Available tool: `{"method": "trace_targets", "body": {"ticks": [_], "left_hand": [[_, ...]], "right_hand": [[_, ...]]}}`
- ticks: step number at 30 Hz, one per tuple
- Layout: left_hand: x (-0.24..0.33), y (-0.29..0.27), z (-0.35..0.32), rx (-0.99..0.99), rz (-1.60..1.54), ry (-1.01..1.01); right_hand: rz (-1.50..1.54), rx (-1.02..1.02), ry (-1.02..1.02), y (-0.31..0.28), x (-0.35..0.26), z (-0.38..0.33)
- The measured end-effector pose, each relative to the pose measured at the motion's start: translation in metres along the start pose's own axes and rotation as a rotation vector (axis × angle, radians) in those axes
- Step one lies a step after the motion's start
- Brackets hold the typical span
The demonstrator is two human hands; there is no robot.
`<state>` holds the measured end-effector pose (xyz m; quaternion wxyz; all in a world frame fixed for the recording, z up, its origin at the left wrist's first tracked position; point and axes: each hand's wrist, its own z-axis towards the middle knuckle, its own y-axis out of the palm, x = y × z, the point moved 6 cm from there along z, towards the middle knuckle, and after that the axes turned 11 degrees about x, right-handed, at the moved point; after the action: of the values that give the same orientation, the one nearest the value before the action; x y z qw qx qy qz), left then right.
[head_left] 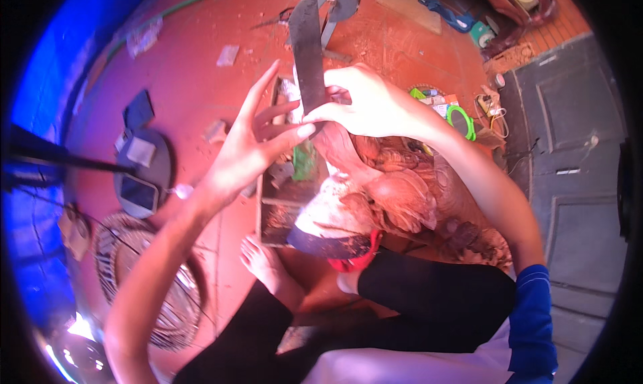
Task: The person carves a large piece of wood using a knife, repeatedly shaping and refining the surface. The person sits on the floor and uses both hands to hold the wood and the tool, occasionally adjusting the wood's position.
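Note:
A long dark grey flat strip (307,46), like abrasive cloth or a belt, runs upward from my hands. My right hand (372,106) pinches its lower part between thumb and fingers. To the left, my left hand (251,146) has its fingers spread, the index stretched up. Its thumb tip lies close to the strip's lower end; whether it touches I cannot tell. Just below both hands is a reddish-brown wood carving (402,193) with ridged, rounded shapes. A pale cap-like piece with a dark band (331,247) sits near my knee, against the carving.
A wooden tray (261,213) with bits in it lies under the hands. At left are a round stool (164,160) bearing a phone (138,195), and a woven basket (107,263). A metal stand (338,6) is ahead; a green-rimmed round item (461,123) and grey door (576,129) are right.

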<state>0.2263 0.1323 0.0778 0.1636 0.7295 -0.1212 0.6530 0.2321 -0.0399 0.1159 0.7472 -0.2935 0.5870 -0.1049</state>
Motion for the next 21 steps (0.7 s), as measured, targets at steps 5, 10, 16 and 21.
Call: {"method": "trace_targets", "body": {"ticks": [5,10,16,21], "left_hand": [[-0.024,0.014,-0.008,-0.158,0.164,0.154],[-0.028,0.031,-0.008,-0.075,0.212,0.448],[-0.058,0.045,-0.025,0.199,0.053,0.493],[-0.086,0.052,-0.039,0.26,-0.069,0.439]], "right_hand": [[-0.231,-0.111,0.006,0.005,-0.027,-0.019],[-0.279,-0.153,-0.213,0.008,-0.034,-0.03],[-0.356,-0.15,-0.27,0.019,-0.043,-0.039],[-0.474,-0.175,-0.308,0.027,-0.041,-0.046]]}}
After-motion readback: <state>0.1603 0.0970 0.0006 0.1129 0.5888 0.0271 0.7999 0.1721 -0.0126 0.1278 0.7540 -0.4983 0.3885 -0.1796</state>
